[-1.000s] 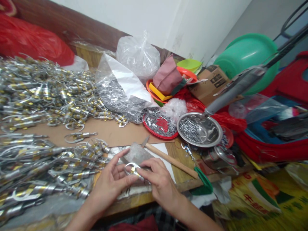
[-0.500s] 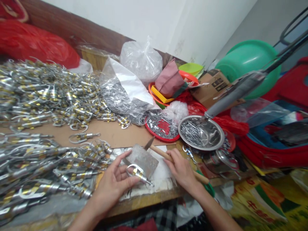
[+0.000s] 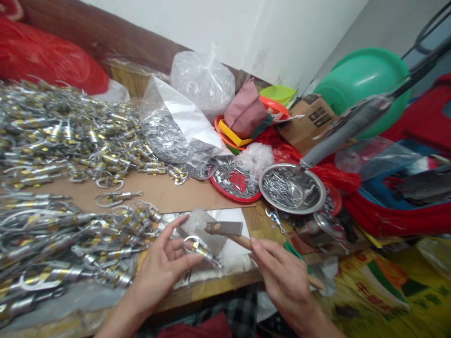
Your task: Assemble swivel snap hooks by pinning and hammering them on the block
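My left hand is closed on a metal hook-shaped fitting, silver with a brass-coloured middle, pinched between thumb and fingers. The fitting lies against the near side of a grey metal block. In my right hand is a hammer, gripped by its wooden handle. Its dark steel head is over the right part of the block, hiding some of it; I cannot tell whether they touch. White paper lies under the block on the bench.
Piles of similar fittings cover the left side. Behind the block are a red tray of small metal pieces and a steel bowl of pins. A grey tool handle slants over the bowl. A green basin stands farther back.
My right hand has turned the hammer, so its head now lies sideways over the block and its handle has swung lower. The left hand keeps the fitting in nearly the same place.
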A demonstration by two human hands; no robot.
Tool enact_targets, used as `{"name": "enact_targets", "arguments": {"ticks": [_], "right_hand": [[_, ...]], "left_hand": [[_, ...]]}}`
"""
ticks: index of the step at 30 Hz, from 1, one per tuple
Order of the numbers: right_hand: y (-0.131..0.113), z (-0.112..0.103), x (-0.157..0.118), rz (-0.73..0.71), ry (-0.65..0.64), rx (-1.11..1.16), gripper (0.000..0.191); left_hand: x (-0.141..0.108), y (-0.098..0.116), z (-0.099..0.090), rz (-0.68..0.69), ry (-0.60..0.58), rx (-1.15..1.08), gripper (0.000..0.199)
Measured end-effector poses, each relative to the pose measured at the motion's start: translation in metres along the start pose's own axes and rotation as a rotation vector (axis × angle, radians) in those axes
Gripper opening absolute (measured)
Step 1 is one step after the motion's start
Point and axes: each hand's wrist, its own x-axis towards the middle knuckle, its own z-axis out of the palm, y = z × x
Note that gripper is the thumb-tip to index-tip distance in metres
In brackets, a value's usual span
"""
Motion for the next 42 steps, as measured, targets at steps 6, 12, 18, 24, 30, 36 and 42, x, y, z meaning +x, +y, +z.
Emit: {"name": "enact_targets", "arguments": {"ticks": [6,12,18,24,30,36,42], "right_hand": [[0.011,0.011,-0.007,0.175,-0.114,0.098,0.038],[0.052,0.035,-0.014,0.497,-0.105,0.038,0.035],[0.065,0.054,-0.02,0.407,-0.139,-0.198,0.033],[0.069,0.065,-0.023,0.292,-0.054,-0.386,0.032],[0.069,0.069,-0.026,0.258,-0.013,-0.433,0.034],[0.073,0.072,-0.029,0.195,0.042,-0.452,0.038],[0.092,0.079,-0.036,0.106,0.096,-0.441,0.036]], "left_hand": [[-0.003,-0.001,-0.002,0.067,0.037,0.169,0.076],[-0.023,0.018,-0.051,0.725,0.656,0.994,0.023],[-0.022,0.043,-0.094,0.745,0.769,1.413,0.026],[-0.011,0.056,-0.108,0.594,0.594,1.622,0.034],[-0.004,0.07,-0.114,0.441,0.507,1.643,0.042],[0.039,0.098,-0.101,0.282,0.388,1.671,0.04],[0.051,0.093,-0.098,0.155,0.284,1.637,0.036]]}}
